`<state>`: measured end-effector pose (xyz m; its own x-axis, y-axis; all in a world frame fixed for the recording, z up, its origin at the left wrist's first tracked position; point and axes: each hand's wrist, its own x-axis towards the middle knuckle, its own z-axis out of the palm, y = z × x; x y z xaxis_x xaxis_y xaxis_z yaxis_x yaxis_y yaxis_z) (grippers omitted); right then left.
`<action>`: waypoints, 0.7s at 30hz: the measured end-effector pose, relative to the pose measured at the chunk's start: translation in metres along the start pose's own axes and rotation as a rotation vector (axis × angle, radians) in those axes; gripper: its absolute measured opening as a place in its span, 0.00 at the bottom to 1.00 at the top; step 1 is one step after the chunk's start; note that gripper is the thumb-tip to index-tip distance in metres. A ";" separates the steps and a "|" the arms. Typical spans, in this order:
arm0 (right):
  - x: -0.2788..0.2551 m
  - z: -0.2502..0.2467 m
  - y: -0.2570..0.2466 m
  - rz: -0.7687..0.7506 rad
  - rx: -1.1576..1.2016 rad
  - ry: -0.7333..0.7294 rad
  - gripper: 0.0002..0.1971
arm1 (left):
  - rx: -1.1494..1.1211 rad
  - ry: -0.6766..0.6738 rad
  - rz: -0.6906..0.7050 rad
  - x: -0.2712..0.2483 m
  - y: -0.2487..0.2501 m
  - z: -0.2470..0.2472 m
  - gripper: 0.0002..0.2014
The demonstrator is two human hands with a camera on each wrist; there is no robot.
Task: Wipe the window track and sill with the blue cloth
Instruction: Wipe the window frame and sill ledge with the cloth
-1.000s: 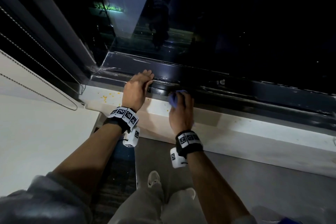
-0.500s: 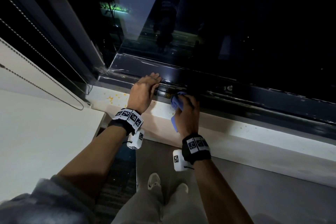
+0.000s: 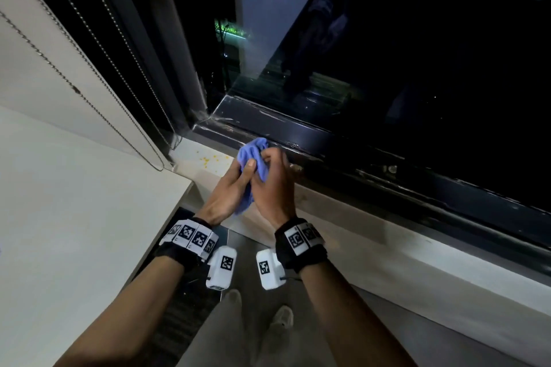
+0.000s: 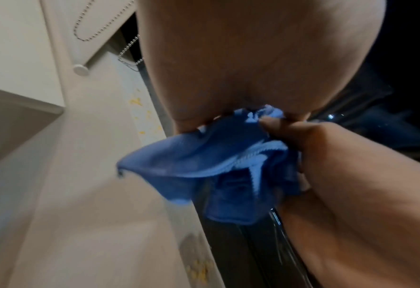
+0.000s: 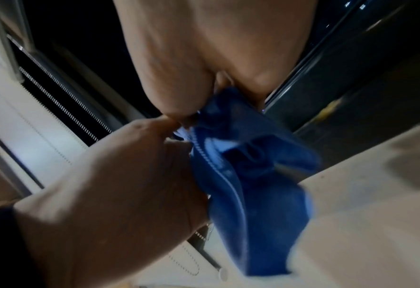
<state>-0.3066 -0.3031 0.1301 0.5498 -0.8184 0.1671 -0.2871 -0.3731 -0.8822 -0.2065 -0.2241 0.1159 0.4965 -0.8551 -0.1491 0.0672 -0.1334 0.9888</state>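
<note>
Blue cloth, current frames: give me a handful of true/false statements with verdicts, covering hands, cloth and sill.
1. Both hands hold the blue cloth. True: the left hand and the right hand grip it together.
2. The cloth is pressed flat into the window track. False: it is bunched between the hands, above the sill edge.
3. Yellow specks lie on the white sill, left of the hands. True: the yellow specks sit near the corner.
4. The left hand rests on the window frame. False: it holds the cloth.
5. A bead chain hangs along the blind at left. True.
</note>
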 end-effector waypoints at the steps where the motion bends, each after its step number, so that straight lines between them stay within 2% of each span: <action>1: 0.001 0.010 -0.004 -0.014 0.001 -0.080 0.07 | -0.006 0.044 0.004 0.003 -0.003 -0.010 0.23; 3: 0.004 0.026 -0.008 -0.063 -0.043 -0.244 0.15 | 0.122 0.200 0.033 0.014 -0.012 -0.038 0.21; 5: 0.013 0.034 -0.010 -0.112 -0.120 -0.300 0.21 | 0.355 0.316 0.072 0.026 -0.017 -0.069 0.14; 7: 0.027 0.029 -0.007 -0.144 -0.183 -0.184 0.17 | 0.619 0.424 0.158 0.036 -0.017 -0.091 0.12; 10: 0.061 0.021 0.003 -0.266 -0.304 0.031 0.09 | 0.873 0.566 0.222 0.048 -0.016 -0.121 0.18; 11: 0.073 0.019 0.006 -0.288 -0.365 0.062 0.08 | 0.965 0.579 0.240 0.052 -0.017 -0.129 0.18; 15: 0.101 0.015 0.025 -0.327 -0.517 0.090 0.08 | 1.228 0.415 0.329 0.085 -0.044 -0.161 0.17; 18: 0.101 0.005 0.040 -0.314 -0.537 0.113 0.06 | 1.271 0.368 0.263 0.094 -0.055 -0.157 0.21; 21: 0.090 0.004 0.052 -0.293 -0.553 0.095 0.06 | 1.200 0.428 0.136 0.091 -0.052 -0.136 0.28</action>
<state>-0.2691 -0.3950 0.0974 0.6020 -0.6741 0.4280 -0.5127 -0.7372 -0.4401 -0.0473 -0.2269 0.0519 0.6906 -0.6984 0.1878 -0.7135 -0.6154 0.3350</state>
